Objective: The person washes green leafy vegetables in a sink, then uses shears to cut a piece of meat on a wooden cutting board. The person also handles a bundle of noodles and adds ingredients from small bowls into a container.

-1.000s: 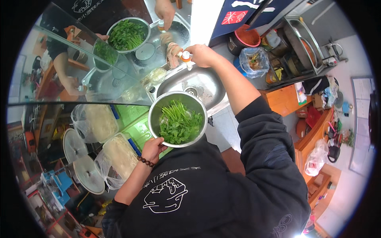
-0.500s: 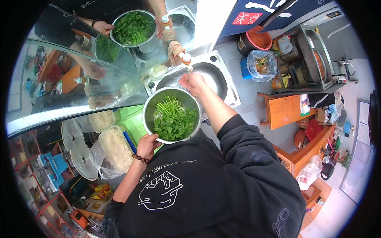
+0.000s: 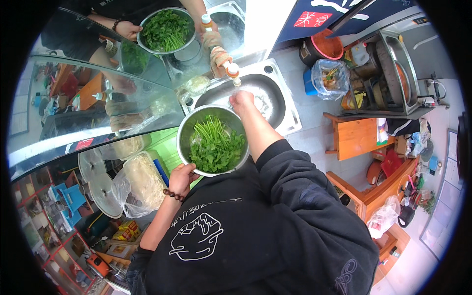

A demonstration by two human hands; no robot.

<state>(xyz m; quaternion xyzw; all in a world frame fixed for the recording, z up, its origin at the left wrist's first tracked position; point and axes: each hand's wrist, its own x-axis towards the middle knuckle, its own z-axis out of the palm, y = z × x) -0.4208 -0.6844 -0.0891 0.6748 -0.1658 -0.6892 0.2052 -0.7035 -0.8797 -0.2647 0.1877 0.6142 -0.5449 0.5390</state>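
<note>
Your right hand (image 3: 242, 101) moved off tap (image 3: 233, 72), now below spout: nothing visible in it, can't tell finger state. Tap now unhandled. Your left hand (image 3: 182, 178) grips bowl (image 3: 234, 120) rim; greens (image 3: 216, 150) inside, by sink (image 3: 290, 105) near edge.

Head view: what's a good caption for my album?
Left hand holds a metal bowl of leafy greens; right hand under the tap, over the sink.
</note>
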